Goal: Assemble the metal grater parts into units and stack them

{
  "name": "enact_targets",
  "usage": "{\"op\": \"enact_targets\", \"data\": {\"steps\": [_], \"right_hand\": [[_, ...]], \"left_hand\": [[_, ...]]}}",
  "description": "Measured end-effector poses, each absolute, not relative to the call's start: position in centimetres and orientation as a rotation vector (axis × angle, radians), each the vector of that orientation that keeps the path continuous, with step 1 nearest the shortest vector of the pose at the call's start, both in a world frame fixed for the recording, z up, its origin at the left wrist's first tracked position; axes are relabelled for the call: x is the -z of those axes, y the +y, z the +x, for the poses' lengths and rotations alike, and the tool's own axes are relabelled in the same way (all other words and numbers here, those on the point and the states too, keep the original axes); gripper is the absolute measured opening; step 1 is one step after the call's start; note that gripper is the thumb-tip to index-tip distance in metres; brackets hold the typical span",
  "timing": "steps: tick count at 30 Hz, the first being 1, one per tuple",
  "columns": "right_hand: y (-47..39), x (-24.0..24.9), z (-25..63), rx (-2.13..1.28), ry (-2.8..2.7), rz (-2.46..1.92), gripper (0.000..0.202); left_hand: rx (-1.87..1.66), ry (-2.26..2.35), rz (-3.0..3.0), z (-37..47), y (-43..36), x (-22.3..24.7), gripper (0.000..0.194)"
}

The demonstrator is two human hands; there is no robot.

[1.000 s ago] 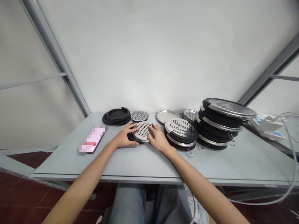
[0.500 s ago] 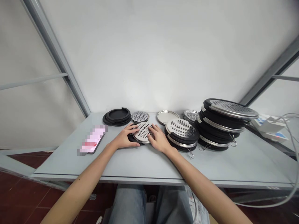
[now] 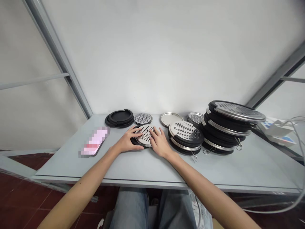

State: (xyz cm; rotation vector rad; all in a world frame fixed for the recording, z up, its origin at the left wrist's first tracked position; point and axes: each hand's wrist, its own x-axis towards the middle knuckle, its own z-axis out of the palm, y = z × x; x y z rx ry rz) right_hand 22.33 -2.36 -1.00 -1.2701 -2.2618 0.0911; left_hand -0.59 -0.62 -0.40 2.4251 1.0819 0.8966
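1. Clasping the left side of the perforated disc (image 3: 145,138) and its black ring (image 3: 133,140) with the left hand (image 3: 125,140), thumb held apart along the near edge; spreading the right hand (image 3: 162,145) fairly wide, fingertips resting on the metal instead of wrapping round it. Not showing how hard either hand is pressing.
2. Spotting the disc just left of the short stack (image 3: 186,136), lying over its ring, but failing to tell whether it is fully seated.
3. Counting what is looking done: seeing metal tops sitting in black rims on the short stack and on the tall stack (image 3: 225,127), just right of it, with wire clasps (image 3: 239,144) sticking out low on the tall one.
4. Turning to what is looking left over: finding a shallow metal dish (image 3: 171,119) just behind the short stack and to its left, a small perforated disc (image 3: 143,118) farther left, and loose black rings (image 3: 119,116) farther left again. Finding another perforated piece (image 3: 195,117) directly behind the short stack. Not being able to judge how many of these are still waiting for work.
5. Looking wider: seeing the phone (image 3: 95,141) well left of the short stack, flat on the table (image 3: 143,168).
6. Comparing with a second ago: noticing the right fingers fanning slightly more over the disc, the left hand barely changing, and the stacks staying put.
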Motion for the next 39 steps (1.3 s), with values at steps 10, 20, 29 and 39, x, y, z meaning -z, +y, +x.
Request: {"op": "enact_targets", "data": {"steps": [10,20,29,39], "right_hand": [[-2.7,0.9,21.6,-0.156,-2.243,-1.181,0.049],[-1.3,-0.2,23.9,-0.44,-2.069,-1.141,0.06],[-1.0,1.1,24.5,-0.488,-2.251,-1.154,0.101],[-1.2,0.9,24.4,-0.613,-2.27,-1.09,0.087]], "left_hand": [[-0.935,1.14,2.39,0.2,-1.0,0.1,0.071],[-0.747,1.233,2.422,-2.1,0.1,-0.7,0.115],[-0.704,1.251,2.407,-2.9,0.2,-1.0,0.12],[-0.784,1.22,2.431,-2.5,-0.1,-0.7,0.114]]}}
